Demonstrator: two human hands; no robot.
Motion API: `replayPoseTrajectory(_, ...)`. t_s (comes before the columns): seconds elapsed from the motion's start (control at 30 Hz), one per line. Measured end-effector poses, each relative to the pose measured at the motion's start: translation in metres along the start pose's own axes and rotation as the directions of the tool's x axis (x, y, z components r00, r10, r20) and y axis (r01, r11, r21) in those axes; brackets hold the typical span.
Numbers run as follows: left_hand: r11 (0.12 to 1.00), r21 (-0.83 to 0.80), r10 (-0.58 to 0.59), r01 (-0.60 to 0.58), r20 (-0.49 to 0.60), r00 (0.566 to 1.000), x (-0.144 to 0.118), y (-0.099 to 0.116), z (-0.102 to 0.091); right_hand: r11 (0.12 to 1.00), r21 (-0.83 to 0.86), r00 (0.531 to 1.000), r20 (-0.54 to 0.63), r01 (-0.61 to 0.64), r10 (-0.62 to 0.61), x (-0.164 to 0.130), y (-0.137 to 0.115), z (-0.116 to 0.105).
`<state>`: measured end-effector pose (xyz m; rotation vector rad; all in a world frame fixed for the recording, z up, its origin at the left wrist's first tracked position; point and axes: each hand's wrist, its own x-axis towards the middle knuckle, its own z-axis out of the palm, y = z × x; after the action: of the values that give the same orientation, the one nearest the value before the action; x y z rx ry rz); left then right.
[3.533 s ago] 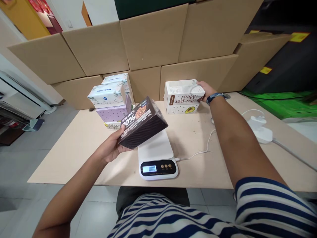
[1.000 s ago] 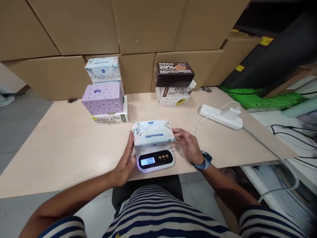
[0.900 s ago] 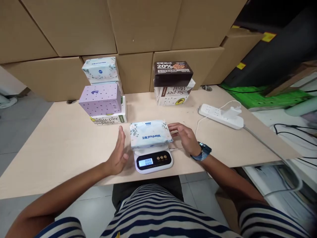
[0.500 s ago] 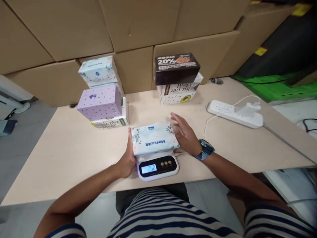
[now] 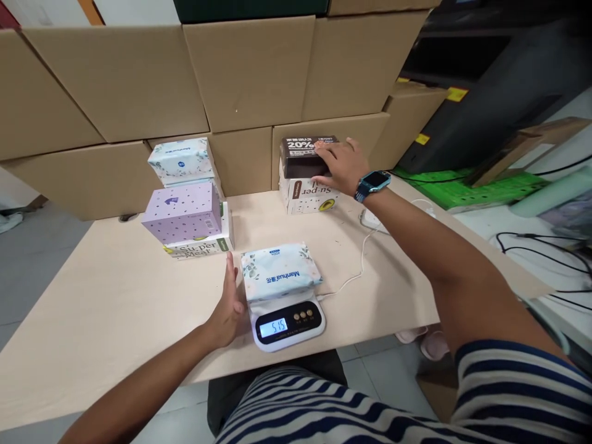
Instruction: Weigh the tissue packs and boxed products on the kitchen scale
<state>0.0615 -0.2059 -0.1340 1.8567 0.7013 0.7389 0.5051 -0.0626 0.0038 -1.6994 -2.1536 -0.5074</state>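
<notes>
A: Two hands in view. Left hand (image 5: 227,306) flat, fingers straight and pressed together, edge-on to the counter (image 5: 111,296), just left of the tissue pack (image 5: 280,271). Touching? Can't tell, maybe a thin gap.

B: Where does the pack sit?

A: On the white scale (image 5: 287,317), right beside the left palm. It overhangs the platform; the display below it is lit, digits readable as 515.

B: Right hand?

A: Right hand (image 5: 340,165) far forward, fingers spread, palm down on the dark box (image 5: 300,157). Not clamped round it, just laid over the right end. Blue watch (image 5: 372,183) on that wrist.

B: Under the dark box?

A: White avocado box (image 5: 305,194), directly beneath the right hand. Forward of the left hand: purple dotted box (image 5: 182,211) on another white box (image 5: 201,246), second tissue pack (image 5: 180,160) behind. Cardboard cartons (image 5: 250,68) wall the back.
</notes>
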Motion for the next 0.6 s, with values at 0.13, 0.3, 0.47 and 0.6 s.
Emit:
replayPoseTrajectory(0.13,1.000,-0.012,0.016,-0.017,-0.084,0.996,0.000,-0.006,0.002,1.000,0.016,1.000,-0.003,-0.010,0.011,-0.004,0.015,-0.002)
replayPoseTrajectory(0.3,0.999,-0.050,-0.027,0.022,-0.110,0.994,0.001,-0.005,0.004,0.996,0.090,0.999,0.034,-0.028,0.025,0.002,0.028,0.002)
replayPoseTrajectory(0.47,0.999,-0.050,-0.008,0.001,-0.153,0.988,0.004,-0.005,0.003,0.981,0.189,0.999,0.027,-0.034,0.029,0.009,0.035,0.009)
replayPoseTrajectory(0.6,0.997,-0.084,-0.016,0.002,-0.167,0.986,0.006,-0.004,0.004,0.964,0.242,0.994,0.033,-0.111,0.106,0.012,0.030,0.011)
